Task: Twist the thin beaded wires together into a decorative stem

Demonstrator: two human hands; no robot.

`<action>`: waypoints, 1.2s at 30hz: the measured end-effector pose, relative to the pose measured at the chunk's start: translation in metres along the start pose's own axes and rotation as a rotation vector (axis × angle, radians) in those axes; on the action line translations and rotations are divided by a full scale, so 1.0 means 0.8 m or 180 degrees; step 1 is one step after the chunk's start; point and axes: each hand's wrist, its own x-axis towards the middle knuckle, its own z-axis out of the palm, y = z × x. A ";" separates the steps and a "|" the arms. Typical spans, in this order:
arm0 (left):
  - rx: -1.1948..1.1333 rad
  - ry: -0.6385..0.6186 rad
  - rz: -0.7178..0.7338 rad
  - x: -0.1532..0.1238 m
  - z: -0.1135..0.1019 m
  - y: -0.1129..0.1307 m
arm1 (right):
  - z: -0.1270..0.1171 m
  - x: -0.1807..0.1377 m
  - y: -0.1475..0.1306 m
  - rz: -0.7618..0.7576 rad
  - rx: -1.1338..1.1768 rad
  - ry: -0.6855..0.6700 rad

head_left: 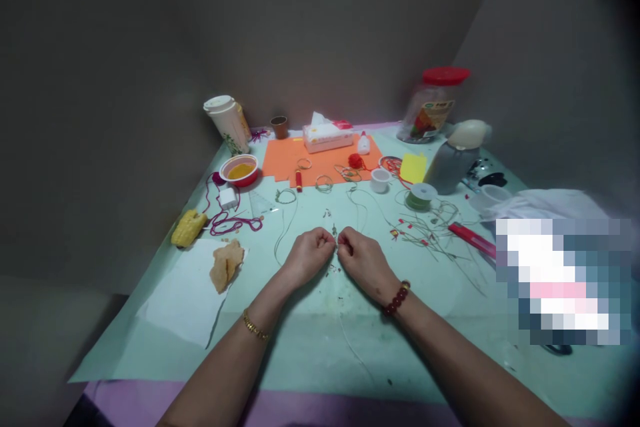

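Note:
My left hand [311,255] and my right hand [369,263] meet at the middle of the table, knuckles almost touching. Fingers of both are closed in a pinch on a thin pale-green cord [335,230], which shows as a small knotted bit between them. Most of it is hidden by the fingers. Loose thin cord [356,349] trails over the green table cover below the hands. Tiny dark scraps [330,271] lie around them. Farther off are finished-looking cord loops [324,183] and a green cord spool [421,197].
Cut cord pieces [430,240] and a red-handled cutter [473,239] lie at right. A pump bottle [453,159] and a red-lidded jar [430,110] stand behind. At left are a red bowl [240,180], purple cord [235,223], corn [189,228] and flat crackers [226,265].

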 end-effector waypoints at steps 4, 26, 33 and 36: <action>-0.0175 -0.0153 -0.0003 0.002 -0.001 -0.003 | 0.000 0.000 0.003 -0.0065 -0.0003 -0.0084; -0.0247 -0.0358 -0.0178 0.009 -0.003 -0.001 | -0.006 -0.008 0.001 -0.0381 -0.0174 0.0313; -0.0304 -0.0453 -0.0231 0.007 -0.006 0.004 | -0.005 -0.045 -0.023 0.0156 -0.0109 0.0261; -0.0317 -0.0489 -0.0259 0.007 -0.007 0.003 | 0.003 -0.048 -0.032 0.0500 -0.0186 -0.0038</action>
